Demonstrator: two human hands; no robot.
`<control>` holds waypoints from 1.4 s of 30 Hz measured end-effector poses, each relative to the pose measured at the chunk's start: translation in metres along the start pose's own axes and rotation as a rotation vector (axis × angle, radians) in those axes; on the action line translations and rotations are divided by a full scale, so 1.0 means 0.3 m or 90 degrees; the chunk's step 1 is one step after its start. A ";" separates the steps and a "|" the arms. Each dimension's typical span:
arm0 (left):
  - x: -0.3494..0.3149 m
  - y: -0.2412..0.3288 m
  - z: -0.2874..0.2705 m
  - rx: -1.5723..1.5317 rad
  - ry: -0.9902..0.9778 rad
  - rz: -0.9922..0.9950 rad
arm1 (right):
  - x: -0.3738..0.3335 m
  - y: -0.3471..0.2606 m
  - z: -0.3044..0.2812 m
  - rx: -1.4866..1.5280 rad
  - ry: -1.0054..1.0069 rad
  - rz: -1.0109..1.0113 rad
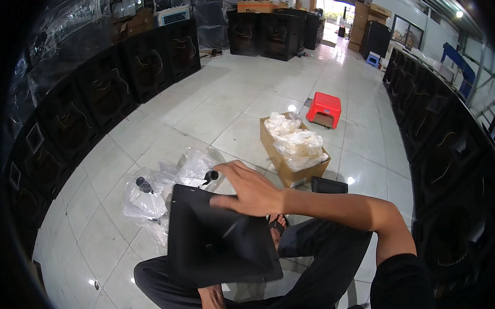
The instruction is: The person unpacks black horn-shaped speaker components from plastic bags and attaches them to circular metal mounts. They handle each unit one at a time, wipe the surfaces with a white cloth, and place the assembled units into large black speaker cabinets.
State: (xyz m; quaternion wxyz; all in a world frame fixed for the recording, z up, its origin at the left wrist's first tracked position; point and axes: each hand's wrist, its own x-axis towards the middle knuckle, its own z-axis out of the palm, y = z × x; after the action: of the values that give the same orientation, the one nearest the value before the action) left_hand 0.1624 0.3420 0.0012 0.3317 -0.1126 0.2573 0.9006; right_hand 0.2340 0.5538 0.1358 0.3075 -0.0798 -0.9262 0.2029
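A black square speaker horn (229, 248), its flared mouth facing up, rests across my lap, slightly blurred. Over its far right edge reaches my right hand (249, 190), thumb and fingers spread and nothing in its grasp. The fingertips are close to a black round-ended part (211, 176) lying on clear plastic bags (151, 196); whether they touch it cannot be told. A second black round-ended part (144, 184) lies farther left on the same plastic. Bare skin, perhaps my left forearm, shows below the horn's near edge; my left hand itself is hidden.
A cardboard box (280, 159) filled with plastic-wrapped items stands ahead to the right, with a red stool (326, 109) behind it. A black block-like object (329, 185) sits by my right knee. Rows of black speaker cabinets (103, 91) line both sides of the tiled floor.
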 end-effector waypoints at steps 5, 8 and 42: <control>0.029 -0.040 -0.014 0.046 -0.094 -0.179 | 0.019 -0.170 -0.069 0.027 0.016 -0.385; 0.027 -0.035 -0.001 0.091 -0.133 -0.248 | -0.031 -0.210 -0.081 0.013 -0.045 -0.528; 0.051 -0.221 -0.133 -0.010 -0.228 -0.330 | -0.059 0.029 0.077 -0.049 -0.199 0.144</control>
State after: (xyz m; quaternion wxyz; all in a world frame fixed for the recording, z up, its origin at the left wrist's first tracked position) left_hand 0.1955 0.3718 -0.0639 0.5896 -0.0169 0.1504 0.7934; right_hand 0.2344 0.5492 0.1056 0.1319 -0.1627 -0.9549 0.2105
